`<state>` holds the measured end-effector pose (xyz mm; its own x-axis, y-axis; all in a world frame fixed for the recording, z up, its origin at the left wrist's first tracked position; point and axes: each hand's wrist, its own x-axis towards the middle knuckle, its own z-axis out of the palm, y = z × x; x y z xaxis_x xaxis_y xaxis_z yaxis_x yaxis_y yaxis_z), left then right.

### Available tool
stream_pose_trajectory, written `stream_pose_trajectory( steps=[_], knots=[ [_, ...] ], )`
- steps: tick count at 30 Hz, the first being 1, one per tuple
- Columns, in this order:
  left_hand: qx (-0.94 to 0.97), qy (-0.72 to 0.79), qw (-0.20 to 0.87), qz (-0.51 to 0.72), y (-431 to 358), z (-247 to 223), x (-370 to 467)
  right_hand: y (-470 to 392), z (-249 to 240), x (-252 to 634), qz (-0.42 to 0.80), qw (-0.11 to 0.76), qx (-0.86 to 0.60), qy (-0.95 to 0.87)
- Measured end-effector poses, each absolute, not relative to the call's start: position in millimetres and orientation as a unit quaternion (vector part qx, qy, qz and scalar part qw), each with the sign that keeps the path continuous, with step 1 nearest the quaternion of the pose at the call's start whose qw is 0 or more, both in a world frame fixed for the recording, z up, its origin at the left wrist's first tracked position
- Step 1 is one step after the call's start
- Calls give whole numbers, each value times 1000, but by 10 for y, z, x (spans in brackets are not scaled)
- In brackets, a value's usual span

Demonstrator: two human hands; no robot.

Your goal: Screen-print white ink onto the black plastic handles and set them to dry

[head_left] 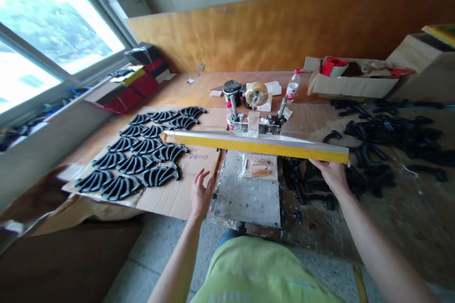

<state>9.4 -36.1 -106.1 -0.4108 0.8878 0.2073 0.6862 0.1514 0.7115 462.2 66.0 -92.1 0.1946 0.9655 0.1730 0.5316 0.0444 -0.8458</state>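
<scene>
My right hand (332,175) grips the right end of a long, flat frame (256,143) from below. The frame is seen nearly edge-on, with a yellow front side and a whitish top. It spans above a grey metal plate (249,203), apart from it. Small orange-brown pieces (261,168) lie on a pale block on that plate. My left hand (202,191) is open and holds nothing, fingers apart, over the plate's left side and the cardboard. Behind the frame, a metal clamp assembly (258,125) stands at the plate's far end.
Rows of black curved parts (122,163) lie on a cardboard sheet (199,156) at left. Loose black parts (394,128) are heaped at right. Behind stand a tape roll (256,94), a dark jar (232,92), a bottle (292,86) and a cardboard box (351,86).
</scene>
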Motion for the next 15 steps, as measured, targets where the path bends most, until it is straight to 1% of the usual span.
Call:
stream_pose_trajectory(
  steps=[3, 7, 9, 11, 15],
  knots=[
    [547, 723, 142, 398, -189, -972, 134, 746, -725, 3928, 312, 310, -580, -686],
    [566, 700, 158, 405, 65, -833, 139, 924, -637, 3061, 304, 144, -478, -811],
    [567, 692, 165, 414, 148, -774, 127, 1010, -669, 2801, 303, 90, -470, -824],
    [565, 687, 175, 422, 193, -732, 104, 1049, -719, 2673, 319, 79, -492, -806],
    [541, 676, 214, 453, 235, -684, 37, 946, -774, 2674, 342, 144, -536, -759]
  ],
)
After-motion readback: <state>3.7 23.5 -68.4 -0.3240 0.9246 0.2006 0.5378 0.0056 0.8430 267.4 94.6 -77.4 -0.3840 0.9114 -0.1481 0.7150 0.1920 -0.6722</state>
